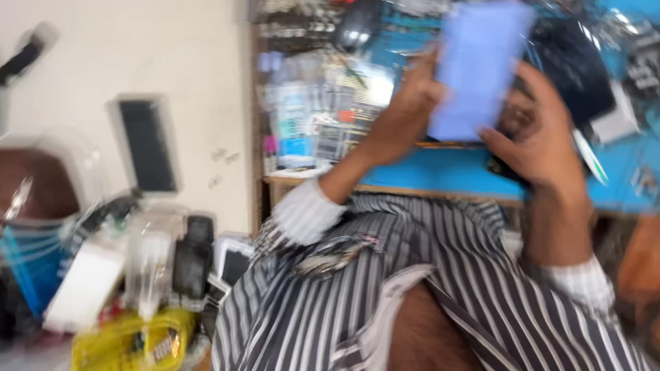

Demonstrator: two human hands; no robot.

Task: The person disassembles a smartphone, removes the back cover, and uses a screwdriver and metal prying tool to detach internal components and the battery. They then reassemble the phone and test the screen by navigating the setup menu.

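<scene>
Pale-blue flat panel (478, 65), phone-sized, is held up between both hands above the blue counter (447, 172). Left hand (405, 110) grips its left edge, fingers curled shut on it, thumb side toward the camera. Right hand (540, 137) supports the lower right corner, fingers bent around the panel's edge and partly behind it; it looks like something dark sits under that palm too, but blur hides what. Edge-only grip on both sides probably keeps the face untouched and lets the panel tilt toward the eyes. Frame is heavily motion-blurred. Striped shirt (385, 295) fills the bottom. Behind the panel a dark pouch-like thing (574, 65) lies on the counter among small packets (309, 117). Off to the left, on a lower surface: a dark phone (146, 144) lying flat, a yellow bag (130, 340), and white boxes (86, 285), well apart from the hands.
</scene>
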